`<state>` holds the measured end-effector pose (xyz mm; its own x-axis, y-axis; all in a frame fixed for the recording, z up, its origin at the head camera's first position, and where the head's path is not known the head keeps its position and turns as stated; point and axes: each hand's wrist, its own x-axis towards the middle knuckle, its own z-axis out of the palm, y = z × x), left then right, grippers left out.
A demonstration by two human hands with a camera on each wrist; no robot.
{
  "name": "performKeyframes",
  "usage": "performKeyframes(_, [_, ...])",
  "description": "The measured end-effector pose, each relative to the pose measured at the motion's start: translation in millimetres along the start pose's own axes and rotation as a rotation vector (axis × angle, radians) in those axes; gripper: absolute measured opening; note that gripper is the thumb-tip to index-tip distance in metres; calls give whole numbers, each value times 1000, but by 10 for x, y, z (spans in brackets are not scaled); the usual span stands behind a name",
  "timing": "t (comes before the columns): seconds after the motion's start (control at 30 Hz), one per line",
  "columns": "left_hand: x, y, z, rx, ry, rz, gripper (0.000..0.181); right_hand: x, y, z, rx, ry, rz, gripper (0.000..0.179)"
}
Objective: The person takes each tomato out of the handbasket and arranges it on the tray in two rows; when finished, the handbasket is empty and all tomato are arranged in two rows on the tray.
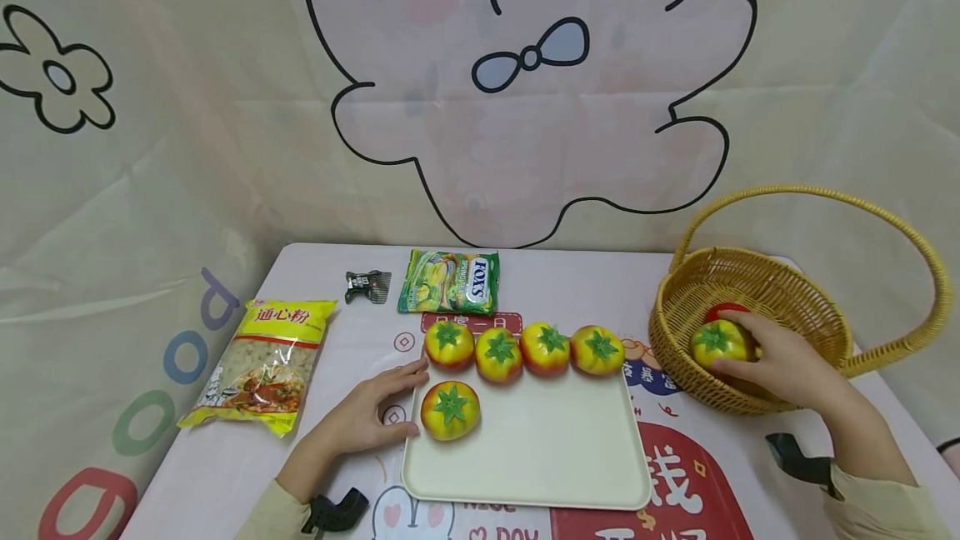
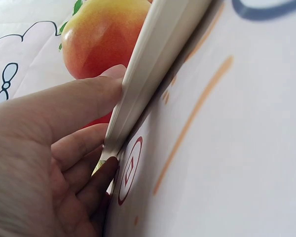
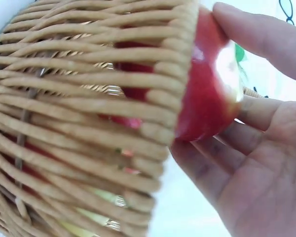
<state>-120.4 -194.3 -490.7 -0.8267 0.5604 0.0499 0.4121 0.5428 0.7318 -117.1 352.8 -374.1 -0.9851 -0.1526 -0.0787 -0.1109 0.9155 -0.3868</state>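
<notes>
A red-and-yellow tomato (image 1: pixel 714 346) with a green star-shaped calyx is inside the mouth of a round wicker basket (image 1: pixel 675 357), at 2 o'clock from the middle of the cream tray (image 1: pixel 551 457). The right hand (image 1: pixel 778 361) holds it, thumb and fingers curled round its sides; whether it touches the basket's bottom I cannot tell. At 12 o'clock from it shows a bright red thing (image 1: pixel 724 307), mostly hidden. Four matching tomatoes (image 1: pixel 498 357) line the tray's 12 o'clock edge, and a single tomato (image 1: pixel 450 412) sits near its 9 o'clock edge. There the left hand (image 1: pixel 367 417), thumb set apart from the fingers, touches the tray's rim. Farther out lie a green FOX'S packet (image 1: pixel 448 283) at 11 o'clock, a black-wrapped sweet (image 1: pixel 364 285) between 10 and 11, and a macaroni bag (image 1: pixel 264 365) between 9 and 10; a cartoon-printed backdrop (image 1: pixel 525 140) hangs at 12.
</notes>
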Motion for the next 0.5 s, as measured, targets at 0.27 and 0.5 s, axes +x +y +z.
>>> performKeyframes(0.27, [0, -12, 4, 9, 3, 11, 66, -76, -167, -3, 58, 144, -46, 76])
performKeyframes(0.5, [6, -16, 4, 10, 3, 9, 66, -129, -404, 55, 139, 224, -117, 72])
